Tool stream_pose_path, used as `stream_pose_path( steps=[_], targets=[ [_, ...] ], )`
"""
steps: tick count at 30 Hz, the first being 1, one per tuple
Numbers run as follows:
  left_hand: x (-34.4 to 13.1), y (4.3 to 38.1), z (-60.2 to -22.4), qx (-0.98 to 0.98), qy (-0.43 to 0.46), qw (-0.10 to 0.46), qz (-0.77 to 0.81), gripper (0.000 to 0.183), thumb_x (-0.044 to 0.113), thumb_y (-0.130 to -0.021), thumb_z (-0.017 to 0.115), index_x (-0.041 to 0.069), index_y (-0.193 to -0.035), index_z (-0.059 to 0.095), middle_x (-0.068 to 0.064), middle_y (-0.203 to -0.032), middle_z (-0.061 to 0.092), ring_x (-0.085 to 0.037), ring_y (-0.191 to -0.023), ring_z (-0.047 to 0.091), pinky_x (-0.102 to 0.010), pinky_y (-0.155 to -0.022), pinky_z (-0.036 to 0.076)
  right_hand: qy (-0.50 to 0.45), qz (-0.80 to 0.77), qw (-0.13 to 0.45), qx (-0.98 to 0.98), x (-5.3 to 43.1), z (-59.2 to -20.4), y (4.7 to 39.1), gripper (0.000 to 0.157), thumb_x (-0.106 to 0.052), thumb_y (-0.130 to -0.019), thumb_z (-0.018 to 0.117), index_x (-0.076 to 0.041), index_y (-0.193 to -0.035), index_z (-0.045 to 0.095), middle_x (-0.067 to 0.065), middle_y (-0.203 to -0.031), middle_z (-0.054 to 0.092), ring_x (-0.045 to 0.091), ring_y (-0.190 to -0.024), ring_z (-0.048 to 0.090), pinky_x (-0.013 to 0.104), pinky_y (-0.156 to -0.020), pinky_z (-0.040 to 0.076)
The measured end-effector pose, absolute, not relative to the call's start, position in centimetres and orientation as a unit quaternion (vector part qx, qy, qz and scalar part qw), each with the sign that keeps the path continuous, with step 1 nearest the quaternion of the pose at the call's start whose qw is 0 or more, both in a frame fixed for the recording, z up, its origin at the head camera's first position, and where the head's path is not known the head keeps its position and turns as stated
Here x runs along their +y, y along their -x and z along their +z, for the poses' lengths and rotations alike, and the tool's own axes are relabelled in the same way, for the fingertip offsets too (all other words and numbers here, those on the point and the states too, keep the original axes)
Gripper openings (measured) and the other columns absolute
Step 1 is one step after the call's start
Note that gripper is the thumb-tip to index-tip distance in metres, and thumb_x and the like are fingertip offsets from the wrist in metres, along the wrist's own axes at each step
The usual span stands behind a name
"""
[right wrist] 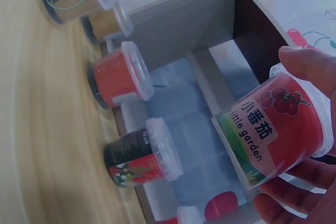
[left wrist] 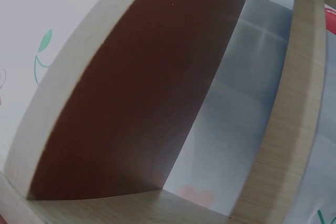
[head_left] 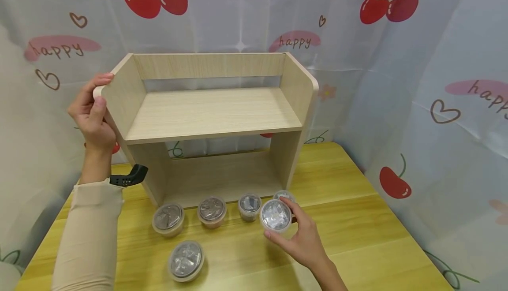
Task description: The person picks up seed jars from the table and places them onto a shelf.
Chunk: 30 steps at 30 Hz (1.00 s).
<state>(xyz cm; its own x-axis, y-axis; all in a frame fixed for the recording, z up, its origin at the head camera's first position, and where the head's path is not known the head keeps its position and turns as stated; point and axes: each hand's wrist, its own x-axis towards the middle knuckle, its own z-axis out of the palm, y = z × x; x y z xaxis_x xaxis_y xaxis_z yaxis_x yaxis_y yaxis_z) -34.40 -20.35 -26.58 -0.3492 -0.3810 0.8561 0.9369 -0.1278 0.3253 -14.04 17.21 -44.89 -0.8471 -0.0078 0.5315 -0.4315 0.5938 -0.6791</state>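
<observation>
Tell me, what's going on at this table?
A person's left hand grips the upper left side of a pale two-level shelf. Their right hand holds a lidded tub labelled "little garden" up off the yellowish table. Five other tubs stand on the table: four along the shelf's front, one nearer the person.

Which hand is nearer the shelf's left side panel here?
Left. The left hand grips the left side panel at its upper front edge; the right hand is well to its right and lower, holding a cup.
</observation>
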Motion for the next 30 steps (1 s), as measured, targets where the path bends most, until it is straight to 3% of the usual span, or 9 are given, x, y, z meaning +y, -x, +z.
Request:
stream_pose_path(
  steps=[10, 30],
  targets=[
    [-20.2, 33.9, -26.2, -0.456, 0.311, 0.478, -0.684, 0.034, 0.005, -0.078, 0.043, -0.012, -0.095, 0.067, -0.014, -0.100, 0.072, -0.026, -0.100, 0.061, -0.029, -0.092, 0.040, -0.123, 0.443, 0.247, -0.853, 17.5, -43.6, 14.5, 0.078, -0.024, -0.066, 0.091, -0.006, -0.133, 0.056, -0.002, -0.108, 0.067, 0.009, -0.085, 0.060, 0.029, -0.067, 0.051],
    [-20.1, 33.8, -26.4, -0.455, 0.316, 0.479, -0.681, 0.033, 0.004, -0.080, 0.043, -0.013, -0.096, 0.067, -0.014, -0.101, 0.071, -0.026, -0.101, 0.061, -0.028, -0.089, 0.040, -0.165, 0.442, 0.281, -0.836, 17.2, -40.3, 17.0, 0.074, -0.024, -0.067, 0.088, 0.000, -0.131, 0.057, 0.005, -0.104, 0.069, 0.013, -0.079, 0.060, 0.029, -0.063, 0.051]
  ],
)
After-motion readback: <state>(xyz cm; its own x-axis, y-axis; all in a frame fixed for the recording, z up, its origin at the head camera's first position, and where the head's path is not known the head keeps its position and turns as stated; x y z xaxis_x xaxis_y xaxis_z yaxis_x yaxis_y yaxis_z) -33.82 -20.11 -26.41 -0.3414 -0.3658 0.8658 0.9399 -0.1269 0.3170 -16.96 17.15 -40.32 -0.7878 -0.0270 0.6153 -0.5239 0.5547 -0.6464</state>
